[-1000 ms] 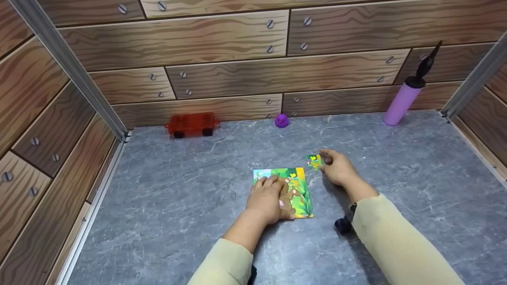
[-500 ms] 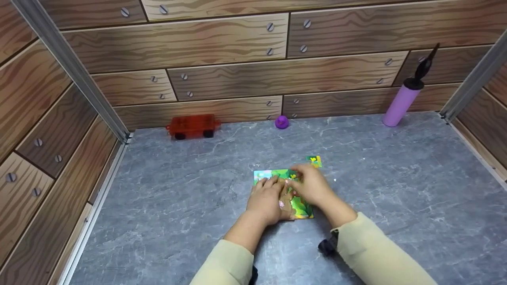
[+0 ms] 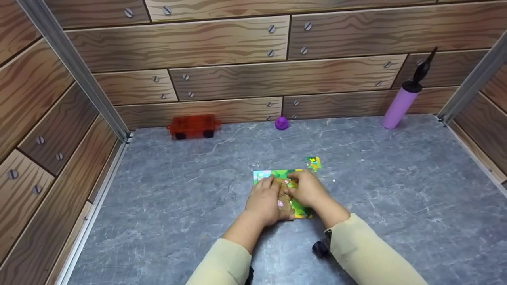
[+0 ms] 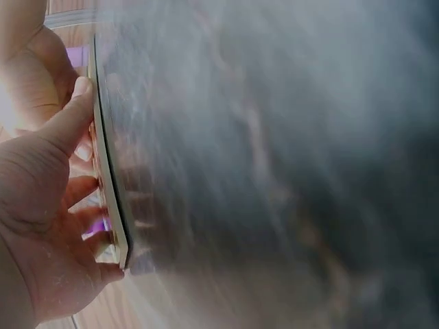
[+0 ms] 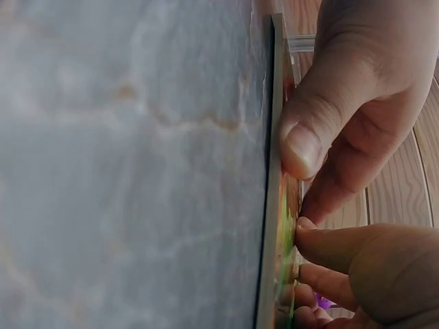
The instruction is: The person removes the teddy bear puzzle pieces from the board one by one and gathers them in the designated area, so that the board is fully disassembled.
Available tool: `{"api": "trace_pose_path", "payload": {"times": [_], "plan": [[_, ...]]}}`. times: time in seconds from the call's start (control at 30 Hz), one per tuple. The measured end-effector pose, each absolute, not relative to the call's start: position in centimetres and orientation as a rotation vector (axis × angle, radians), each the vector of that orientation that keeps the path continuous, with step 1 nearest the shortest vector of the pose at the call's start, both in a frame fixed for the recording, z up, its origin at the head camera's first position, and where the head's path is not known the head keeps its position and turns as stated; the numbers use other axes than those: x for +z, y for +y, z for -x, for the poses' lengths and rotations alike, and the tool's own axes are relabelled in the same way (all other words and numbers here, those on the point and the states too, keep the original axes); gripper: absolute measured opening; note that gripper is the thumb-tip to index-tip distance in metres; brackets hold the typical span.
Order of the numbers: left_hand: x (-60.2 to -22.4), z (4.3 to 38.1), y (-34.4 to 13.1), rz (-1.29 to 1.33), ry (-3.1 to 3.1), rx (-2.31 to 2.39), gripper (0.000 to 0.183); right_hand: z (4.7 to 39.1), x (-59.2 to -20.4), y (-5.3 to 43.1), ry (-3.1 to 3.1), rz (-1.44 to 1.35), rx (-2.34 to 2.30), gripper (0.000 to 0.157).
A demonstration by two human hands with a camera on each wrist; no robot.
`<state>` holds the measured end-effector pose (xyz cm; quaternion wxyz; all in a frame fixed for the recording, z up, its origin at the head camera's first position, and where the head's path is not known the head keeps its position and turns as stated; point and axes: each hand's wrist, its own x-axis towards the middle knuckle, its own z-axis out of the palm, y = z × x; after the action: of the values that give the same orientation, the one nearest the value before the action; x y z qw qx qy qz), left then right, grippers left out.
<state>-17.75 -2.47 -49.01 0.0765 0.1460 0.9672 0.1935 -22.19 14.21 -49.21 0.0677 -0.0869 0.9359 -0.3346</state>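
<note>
Right hand point(image 3: 307, 192) now beside left hand point(image 3: 266, 200), both flat, pressing puzzle point(image 3: 301, 209); 1 loose piece point(image 3: 313, 162) released.

One puzzle board point(image 3: 295, 206), one loose puzzle piece point(image 3: 313, 162), one red toy car point(image 3: 193, 126), one purple duck point(image 3: 281, 122), one purple pump point(image 3: 400, 105), two hands.

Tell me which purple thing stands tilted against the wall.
The pump in the right corner, tall and leaning; the purple duck is small and squat, sitting mid-wall.
</note>
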Motion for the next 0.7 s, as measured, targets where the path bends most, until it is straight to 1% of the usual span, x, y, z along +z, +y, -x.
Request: {"api": "trace_pose_path", "payload": {"times": [0.13, 0.33, 0.47, 0.7], "plan": [[-49.0, 17.7, -3.2, -0.43, 2.917, 0.664, 0.095, 22.2, -49.3, 14.2, 2.807, 0.237, -1.036, 0.045], [-48.9, 17.6, -4.6, -0.386, 2.931, 0.739, 0.079, 22.1, -49.2, 14.2, 2.788, 0.183, -1.047, 0.046], [-49.1, 17.6, -5.0, -0.373, 2.907, 0.796, 0.069, 22.0, -49.1, 14.1, 2.796, 0.186, -1.068, 0.044], [-49.3, 17.6, -5.0, -0.362, 2.9, 0.807, 0.065, 22.1, -49.1, 14.0, 2.778, 0.138, -1.11, 0.043]]}}
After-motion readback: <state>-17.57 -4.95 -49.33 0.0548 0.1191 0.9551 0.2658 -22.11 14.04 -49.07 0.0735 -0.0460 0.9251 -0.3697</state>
